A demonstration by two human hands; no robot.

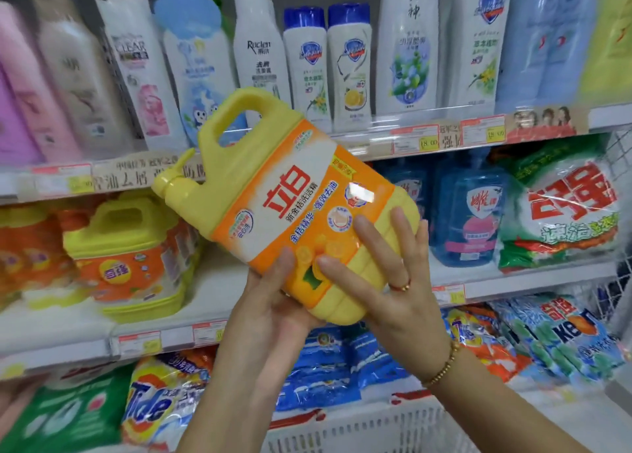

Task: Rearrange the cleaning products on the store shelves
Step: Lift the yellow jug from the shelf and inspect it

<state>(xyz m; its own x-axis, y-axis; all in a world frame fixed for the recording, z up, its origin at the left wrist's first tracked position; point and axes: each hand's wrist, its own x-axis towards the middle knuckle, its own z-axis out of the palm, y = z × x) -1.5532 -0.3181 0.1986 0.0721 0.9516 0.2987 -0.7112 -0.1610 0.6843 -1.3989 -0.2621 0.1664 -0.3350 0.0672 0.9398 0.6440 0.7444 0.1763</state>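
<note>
I hold a big yellow dish-soap jug [294, 186] with an orange and white label in front of the shelves. It is tilted, with its cap pointing down-left and its handle at the top. My left hand [273, 309] cups its base from below, thumb on the label, fingers hidden behind. My right hand [393, 288] lies against the jug's lower right side with its fingers straight and spread. Behind the jug runs the white middle shelf [212, 281].
A similar yellow jug [130, 257] stands on the middle shelf at left, with blue bottles [468, 210] and a green-white powder bag [564, 213] at right. Shampoo bottles [307, 63] line the upper shelf. Tide bags [160, 404] and a white basket [359, 428] sit below.
</note>
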